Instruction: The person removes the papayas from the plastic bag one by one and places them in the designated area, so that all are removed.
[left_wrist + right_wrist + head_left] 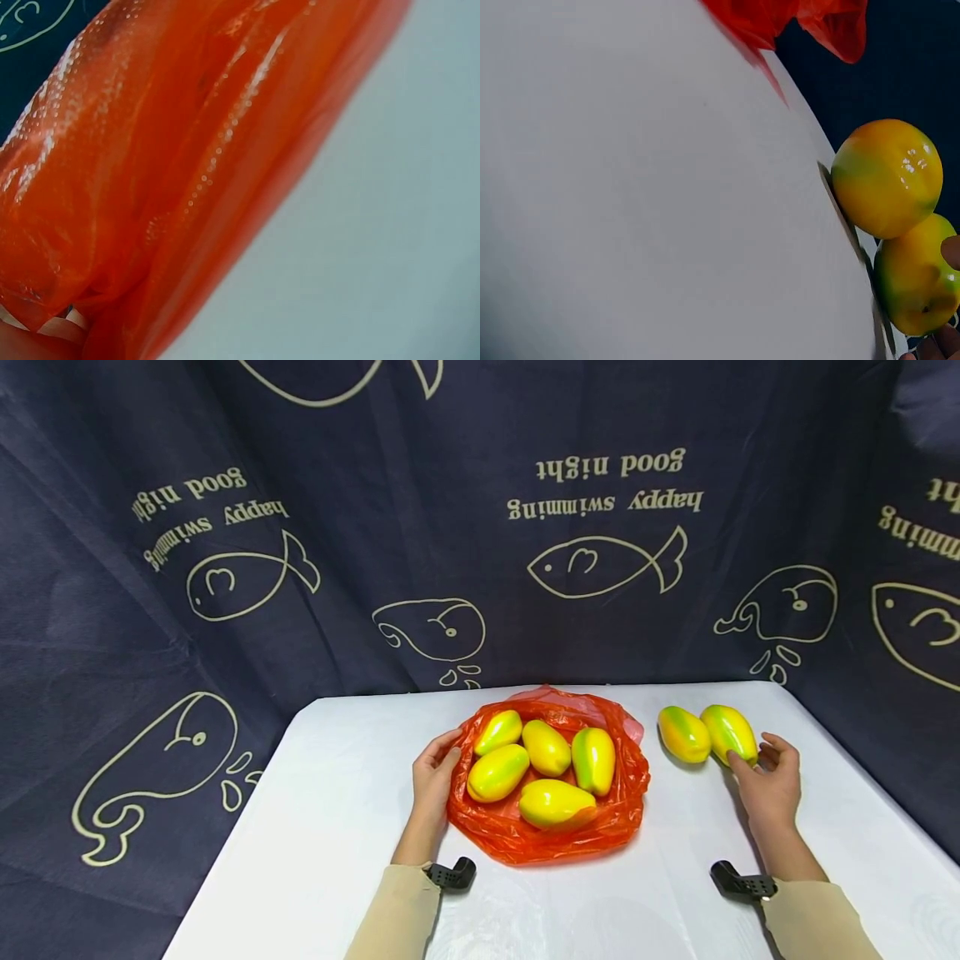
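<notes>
A red plastic bag (621, 827) lies spread wide on the table, with several glossy yellow-green mangoes (547, 748) in its mouth. My left hand (432, 783) holds the bag's left rim between thumb and fingers. In the left wrist view, red film (187, 172) fills much of the picture and partly covers the fingers. Right of the bag, two more mangoes lie side by side: a left one (684, 735) and a right one (729, 732). My right hand (772, 781) grips the right one's near end, thumb and fingers on either side; the right wrist view shows this mango (915, 277) at its edge.
The white table (322, 827) reaches back to a dark blue curtain (480, 527) printed with pale fish and whales. A black wrist camera (453, 874) sits on the left wrist, another camera (738, 882) on the right.
</notes>
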The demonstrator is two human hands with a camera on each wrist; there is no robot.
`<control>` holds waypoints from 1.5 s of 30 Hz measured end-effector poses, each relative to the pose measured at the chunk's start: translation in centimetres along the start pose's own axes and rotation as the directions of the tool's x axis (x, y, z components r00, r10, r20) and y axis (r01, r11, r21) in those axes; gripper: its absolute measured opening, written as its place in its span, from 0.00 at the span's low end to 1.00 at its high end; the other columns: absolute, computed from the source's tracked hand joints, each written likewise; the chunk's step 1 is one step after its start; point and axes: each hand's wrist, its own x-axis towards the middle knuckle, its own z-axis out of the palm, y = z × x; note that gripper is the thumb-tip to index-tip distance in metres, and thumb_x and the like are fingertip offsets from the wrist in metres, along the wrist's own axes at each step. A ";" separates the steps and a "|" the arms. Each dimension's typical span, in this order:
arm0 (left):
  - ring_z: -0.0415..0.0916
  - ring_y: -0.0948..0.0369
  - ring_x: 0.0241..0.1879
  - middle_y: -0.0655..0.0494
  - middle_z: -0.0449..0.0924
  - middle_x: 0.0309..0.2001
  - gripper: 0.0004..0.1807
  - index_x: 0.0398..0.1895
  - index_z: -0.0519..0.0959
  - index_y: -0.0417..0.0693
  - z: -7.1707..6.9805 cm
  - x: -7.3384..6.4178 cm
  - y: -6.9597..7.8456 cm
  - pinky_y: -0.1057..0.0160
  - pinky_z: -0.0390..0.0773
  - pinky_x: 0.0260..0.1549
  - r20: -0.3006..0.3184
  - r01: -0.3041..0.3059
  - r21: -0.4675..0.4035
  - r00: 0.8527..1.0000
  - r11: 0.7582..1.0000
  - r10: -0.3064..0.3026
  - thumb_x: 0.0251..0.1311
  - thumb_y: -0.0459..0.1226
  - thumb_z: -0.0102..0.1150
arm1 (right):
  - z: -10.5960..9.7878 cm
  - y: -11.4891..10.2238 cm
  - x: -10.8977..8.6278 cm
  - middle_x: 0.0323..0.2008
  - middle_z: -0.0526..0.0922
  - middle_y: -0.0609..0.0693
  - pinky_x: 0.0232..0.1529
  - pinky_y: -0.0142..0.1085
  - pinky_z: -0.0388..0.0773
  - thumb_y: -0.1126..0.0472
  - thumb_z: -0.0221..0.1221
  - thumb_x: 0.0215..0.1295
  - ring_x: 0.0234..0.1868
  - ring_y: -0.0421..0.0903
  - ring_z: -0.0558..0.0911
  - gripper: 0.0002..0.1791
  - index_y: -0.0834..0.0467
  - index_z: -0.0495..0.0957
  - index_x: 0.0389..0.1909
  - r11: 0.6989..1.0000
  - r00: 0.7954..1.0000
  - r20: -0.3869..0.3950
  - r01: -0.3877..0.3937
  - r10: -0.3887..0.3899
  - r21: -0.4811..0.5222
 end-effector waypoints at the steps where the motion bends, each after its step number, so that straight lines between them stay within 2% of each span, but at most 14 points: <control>1: 0.74 0.60 0.53 0.47 0.78 0.59 0.17 0.59 0.80 0.47 0.0 0.0 0.0 0.72 0.81 0.49 0.000 0.000 0.000 1.000 1.000 0.000 0.69 0.34 0.55 | 0.0 0.0 -0.1 0.76 0.58 0.57 0.77 0.47 0.59 0.53 0.57 0.70 0.77 0.55 0.59 0.37 0.49 0.52 0.76 1.000 1.000 -0.006 0.000 0.000 0.012; 9: 0.75 0.61 0.52 0.47 0.78 0.57 0.17 0.59 0.80 0.47 0.0 -0.1 -0.1 0.71 0.81 0.48 -0.007 0.008 -0.015 1.000 1.000 -0.008 0.69 0.33 0.54 | -0.3 -1.0 -0.7 0.76 0.59 0.56 0.79 0.46 0.52 0.53 0.58 0.69 0.78 0.53 0.57 0.35 0.48 0.57 0.74 0.998 0.998 -0.035 0.049 -0.048 0.036; 16: 0.74 0.59 0.54 0.51 0.79 0.57 0.17 0.58 0.80 0.48 0.1 0.0 -0.1 0.71 0.81 0.50 -0.004 -0.005 -0.002 1.000 1.000 0.005 0.69 0.34 0.54 | -0.6 -2.8 -2.1 0.73 0.65 0.55 0.76 0.45 0.58 0.55 0.58 0.68 0.76 0.52 0.62 0.32 0.51 0.63 0.72 0.989 0.987 -0.079 0.145 -0.142 0.035; 20: 0.75 0.59 0.54 0.53 0.79 0.56 0.16 0.58 0.81 0.50 0.0 -0.1 -0.1 0.70 0.82 0.50 -0.003 0.000 -0.007 1.000 1.000 0.000 0.69 0.34 0.54 | -0.4 -3.9 -3.0 0.72 0.68 0.52 0.72 0.40 0.60 0.56 0.59 0.68 0.74 0.49 0.65 0.30 0.49 0.67 0.70 0.980 0.978 -0.092 0.190 -0.185 0.057; 24: 0.75 0.59 0.54 0.53 0.79 0.55 0.16 0.57 0.81 0.51 0.0 -0.1 -0.1 0.70 0.82 0.50 -0.006 0.000 0.000 1.000 1.000 0.000 0.69 0.34 0.54 | 0.1 -4.8 -3.9 0.71 0.70 0.49 0.71 0.36 0.61 0.57 0.59 0.69 0.72 0.47 0.67 0.29 0.46 0.68 0.70 0.969 0.971 -0.057 0.237 -0.233 0.073; 27: 0.75 0.59 0.54 0.52 0.79 0.57 0.16 0.58 0.81 0.49 0.0 -0.1 0.0 0.71 0.81 0.50 -0.005 -0.008 0.008 1.000 1.000 0.009 0.69 0.34 0.54 | 0.5 -5.5 -4.5 0.69 0.71 0.49 0.69 0.35 0.64 0.59 0.59 0.69 0.69 0.45 0.69 0.28 0.47 0.68 0.70 0.954 0.957 -0.034 0.290 -0.288 0.080; 31: 0.75 0.59 0.54 0.50 0.79 0.57 0.17 0.59 0.80 0.47 0.0 -0.1 -0.1 0.71 0.81 0.50 -0.005 -0.003 0.001 1.000 1.000 0.003 0.69 0.34 0.54 | 0.9 -6.5 -5.5 0.66 0.72 0.48 0.67 0.33 0.68 0.61 0.60 0.68 0.63 0.38 0.72 0.28 0.47 0.69 0.69 0.937 0.944 -0.014 0.328 -0.329 0.118; 34: 0.75 0.59 0.53 0.50 0.79 0.57 0.17 0.59 0.80 0.47 0.1 -0.1 -0.1 0.71 0.81 0.50 -0.005 0.006 0.001 1.000 1.000 -0.006 0.69 0.34 0.54 | 1.1 -7.3 -6.2 0.64 0.73 0.46 0.66 0.28 0.71 0.61 0.61 0.68 0.58 0.32 0.73 0.28 0.46 0.70 0.68 0.932 0.943 0.006 0.328 -0.333 0.154; 37: 0.75 0.59 0.53 0.50 0.79 0.57 0.17 0.59 0.80 0.48 0.1 -0.1 -0.1 0.71 0.81 0.50 -0.005 0.000 0.005 1.000 1.000 0.000 0.69 0.34 0.54 | 1.2 -8.3 -7.1 0.63 0.74 0.45 0.60 0.20 0.72 0.61 0.61 0.68 0.57 0.32 0.74 0.28 0.46 0.70 0.68 0.925 0.935 0.038 0.342 -0.352 0.167; 40: 0.75 0.59 0.53 0.50 0.79 0.57 0.17 0.58 0.80 0.48 0.2 0.0 0.0 0.71 0.81 0.50 -0.008 -0.006 -0.002 1.000 1.000 0.006 0.69 0.33 0.53 | 1.4 -9.2 -8.0 0.65 0.72 0.46 0.57 0.17 0.72 0.59 0.61 0.68 0.59 0.37 0.75 0.29 0.47 0.69 0.69 0.915 0.914 0.101 0.376 -0.392 0.145; 45: 0.75 0.59 0.54 0.49 0.79 0.58 0.17 0.59 0.80 0.48 0.1 0.0 -0.1 0.71 0.81 0.50 -0.012 -0.003 -0.001 1.000 1.000 0.003 0.69 0.33 0.54 | 1.7 -9.9 -9.1 0.65 0.70 0.50 0.57 0.17 0.72 0.55 0.62 0.68 0.62 0.40 0.73 0.32 0.47 0.65 0.71 0.899 0.867 0.237 0.426 -0.439 0.105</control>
